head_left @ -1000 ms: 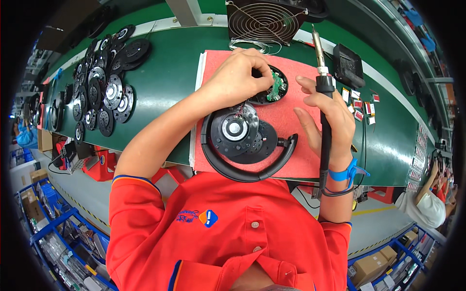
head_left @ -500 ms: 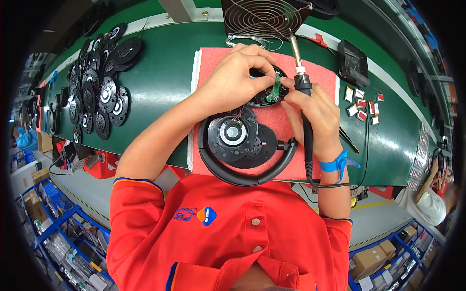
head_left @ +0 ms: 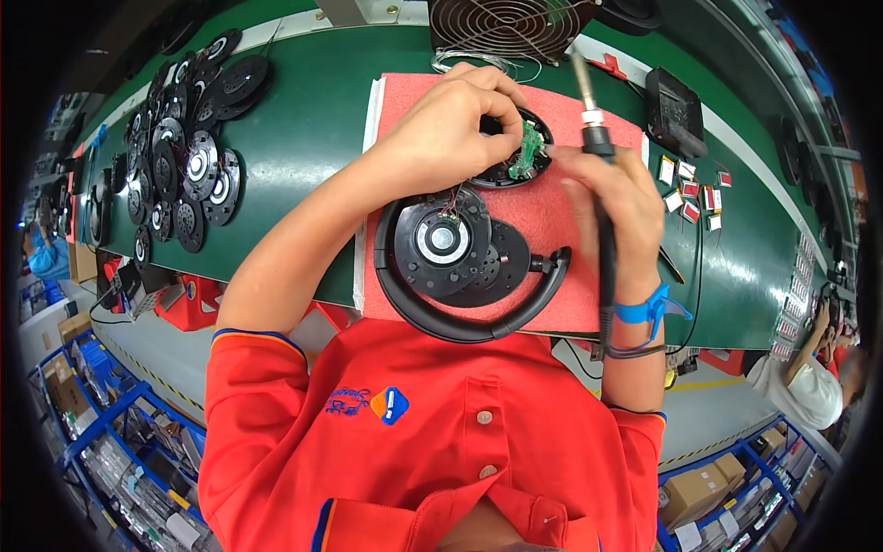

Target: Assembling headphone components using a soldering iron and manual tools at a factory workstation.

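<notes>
A black headphone (head_left: 432, 315) lies on the pink mat, its headband curving toward me. The far ear cup (head_left: 497, 180) sits open, with a green circuit board (head_left: 527, 152) inside. Over that cup's left side is my left hand (head_left: 464, 124), thumb and fingers pinched together; what they hold is hidden. A soldering iron (head_left: 600, 143) rests in my right hand (head_left: 618, 189), its tip pointing away from me. That hand's fingertips are beside the board's right edge. Thin wires run to the round speaker plate (head_left: 441, 241) on the near cup.
Many black speaker plates (head_left: 189, 175) are heaped at the left of the green table (head_left: 303, 110). Several small battery cells (head_left: 690, 189), a black tray (head_left: 676, 110) and tweezers (head_left: 673, 265) are on the right. A fan with a wire guard (head_left: 506, 28) stands at the back.
My right hand and the soldering iron have shifted right, away from the board, so more of it shows. My left hand stays pinched at the ear cup.
</notes>
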Motion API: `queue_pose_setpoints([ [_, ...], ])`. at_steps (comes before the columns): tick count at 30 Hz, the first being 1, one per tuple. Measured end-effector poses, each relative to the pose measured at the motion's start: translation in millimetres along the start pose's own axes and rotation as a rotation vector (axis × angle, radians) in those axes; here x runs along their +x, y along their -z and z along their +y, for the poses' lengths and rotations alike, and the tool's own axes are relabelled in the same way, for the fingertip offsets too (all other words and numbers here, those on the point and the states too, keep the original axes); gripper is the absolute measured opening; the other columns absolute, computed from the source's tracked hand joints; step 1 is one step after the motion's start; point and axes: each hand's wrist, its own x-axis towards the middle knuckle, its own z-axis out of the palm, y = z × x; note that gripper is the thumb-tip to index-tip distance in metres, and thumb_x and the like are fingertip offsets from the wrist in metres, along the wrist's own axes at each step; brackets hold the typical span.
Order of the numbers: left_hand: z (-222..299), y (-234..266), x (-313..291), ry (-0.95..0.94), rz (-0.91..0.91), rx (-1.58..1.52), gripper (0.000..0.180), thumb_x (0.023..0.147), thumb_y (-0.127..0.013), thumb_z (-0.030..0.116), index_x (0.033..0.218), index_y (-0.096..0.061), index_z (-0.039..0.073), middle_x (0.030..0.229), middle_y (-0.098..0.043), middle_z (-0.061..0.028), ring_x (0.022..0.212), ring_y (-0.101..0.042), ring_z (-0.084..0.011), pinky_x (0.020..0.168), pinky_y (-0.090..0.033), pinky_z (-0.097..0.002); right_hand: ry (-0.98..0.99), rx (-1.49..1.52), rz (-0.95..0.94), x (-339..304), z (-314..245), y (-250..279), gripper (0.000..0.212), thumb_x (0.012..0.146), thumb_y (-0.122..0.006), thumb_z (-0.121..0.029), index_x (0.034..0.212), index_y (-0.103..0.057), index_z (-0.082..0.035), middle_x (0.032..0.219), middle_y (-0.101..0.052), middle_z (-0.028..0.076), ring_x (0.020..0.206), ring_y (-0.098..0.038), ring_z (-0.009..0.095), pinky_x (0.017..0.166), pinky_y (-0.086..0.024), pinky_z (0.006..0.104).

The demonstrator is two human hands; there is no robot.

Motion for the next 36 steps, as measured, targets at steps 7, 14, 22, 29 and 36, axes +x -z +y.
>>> queue_pose_setpoints([
  [7, 2, 8, 7, -0.041, -0.104, 0.062, 0.007, 0.07, -0.062, 0.008, 0.07, -0.064, 0.002, 0.096, -0.062, -0.008, 0.098, -0.052, -0.0261, 0.088, -0.043, -0.0343, -0.213, 0.208, 0.25, -3, -18, 25, 0.041, 0.086, -0.062, -0.039, 0.097, -0.063, 0.001, 0.07, -0.055, 0.006, 0.059, -0.043, 0.014, 0.052, -0.034, 0.0267],
  [14, -2, 17, 15, -0.079, -0.231, 0.058, 0.01, 0.07, -0.063, 0.011, 0.071, -0.063, 0.002, 0.091, -0.061, -0.0085, 0.096, -0.054, -0.026, 0.085, -0.044, -0.0346, -0.126, 0.285, 0.268, -10, -24, 24, 0.044, 0.094, -0.048, -0.036, 0.076, -0.06, 0.002, 0.059, -0.053, 0.008, 0.052, -0.043, 0.015, 0.048, -0.03, 0.0277],
  [22, -2, 17, 22, -0.179, -0.286, 0.087, 0.011, 0.069, -0.062, 0.01, 0.07, -0.061, 0.0, 0.085, -0.062, -0.0118, 0.088, -0.058, -0.0277, 0.083, -0.045, -0.0357, -0.145, 0.244, 0.153, -9, -25, 16, 0.031, 0.09, -0.053, -0.022, 0.07, -0.062, -0.001, 0.053, -0.05, 0.005, 0.048, -0.043, 0.016, 0.045, -0.03, 0.0283],
  [29, -2, 18, 19, -0.107, -0.252, 0.054, 0.01, 0.069, -0.062, 0.009, 0.069, -0.062, 0.0, 0.086, -0.062, -0.0109, 0.089, -0.058, -0.0273, 0.081, -0.046, -0.0354, -0.135, 0.274, 0.18, -8, -23, 13, 0.017, 0.083, -0.062, -0.015, 0.071, -0.064, -0.004, 0.05, -0.047, 0.004, 0.044, -0.042, 0.018, 0.044, -0.031, 0.0294],
  [36, 4, 19, 19, -0.165, -0.282, 0.171, 0.008, 0.071, -0.065, 0.008, 0.074, -0.062, 0.001, 0.099, -0.061, -0.0085, 0.097, -0.055, -0.0261, 0.087, -0.043, -0.0349, -0.129, 0.269, 0.162, -8, -24, 12, 0.015, 0.082, -0.062, -0.013, 0.071, -0.064, -0.004, 0.051, -0.049, 0.004, 0.044, -0.043, 0.018, 0.043, -0.032, 0.0291],
])
